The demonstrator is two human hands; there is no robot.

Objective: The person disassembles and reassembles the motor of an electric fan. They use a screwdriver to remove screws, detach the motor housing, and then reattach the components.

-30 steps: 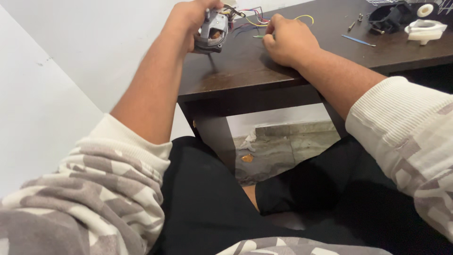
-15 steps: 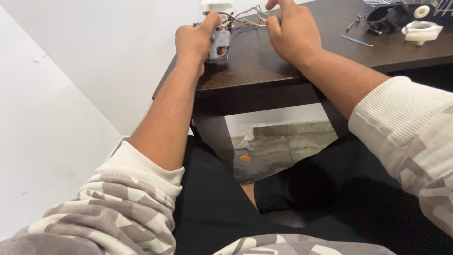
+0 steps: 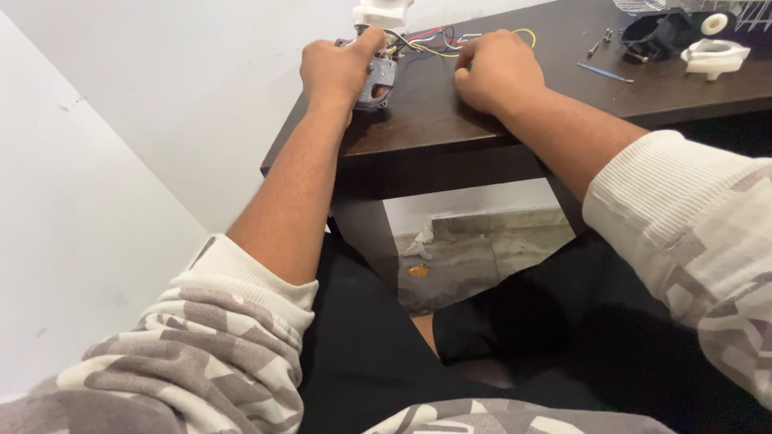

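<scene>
Fingers of the left hand [image 3: 336,71]: curled and closed around a small grey motor housing [image 3: 378,80], upper centre of the frame, thumb tip raised toward the top of the part. Fingers of the right hand [image 3: 498,71]: folded under into a loose fist, knuckles up; whether they pinch anything beneath cannot be told.

Head view, items:
- Grey motor housing: held at the near left part of the dark wooden table [image 3: 450,137], resting on or just above its top.
- Coloured wires [image 3: 438,44]: red, yellow, blue and dark leads run from the housing toward the right hand, upper centre.
- White plastic piece [image 3: 378,12]: top edge of the frame, just behind the housing.
- Black part [image 3: 655,32], white round fitting [image 3: 714,56], small screws [image 3: 599,42], thin blue tool [image 3: 605,72]: upper right, well apart from both hands.

Handling note, as judgement: the housing is best kept braced against the table top while the other hand works the wires, with no pull on their joints.

Pose: both forearms bare, patterned sleeves pushed up, reaching forward from the lap; left arm nearly straight, right arm angled in from the right, wrist lying on the table.
</scene>
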